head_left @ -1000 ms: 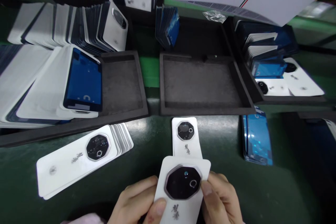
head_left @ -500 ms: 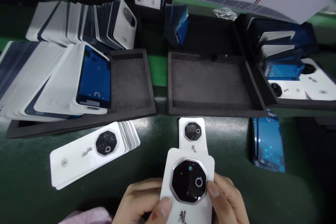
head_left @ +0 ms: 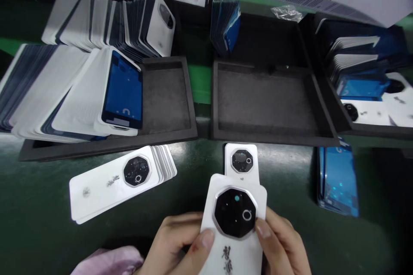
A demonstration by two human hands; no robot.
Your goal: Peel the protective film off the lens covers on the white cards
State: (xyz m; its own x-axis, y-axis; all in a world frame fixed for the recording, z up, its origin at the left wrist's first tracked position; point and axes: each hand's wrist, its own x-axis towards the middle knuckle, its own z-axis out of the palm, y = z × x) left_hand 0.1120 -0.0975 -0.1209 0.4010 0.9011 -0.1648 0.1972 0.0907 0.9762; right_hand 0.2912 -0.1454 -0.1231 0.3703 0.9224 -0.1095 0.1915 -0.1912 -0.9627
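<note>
1. Currently both hands are holding one white cover (head_left: 234, 227) low over the bench (head_left: 48, 232), camera ring facing up. The left hand (head_left: 174, 245) is pinching its left edge in a thumb-on-top grip. The right hand (head_left: 284, 245) is clasping the right edge, its grip closed on the same piece.
2. A second cover (head_left: 241, 161) is lying face up on the bench just beyond it, its near end hidden under the held one.
3. A fanned stack (head_left: 119, 182) of like covers is sitting on the bench to the left, near the hands but apart from them.
4. Many pieces are leaning in a long row (head_left: 64, 90) across most of the left tray (head_left: 167, 94), and more are standing in the right tray (head_left: 342, 120).
5. The middle tray (head_left: 267, 103) is lying just behind the second cover.
6. As I judge it, much is trayed. The stack, the second cover, the held one and a blue pile (head_left: 338, 180) on the right are sitting outside any tray.
</note>
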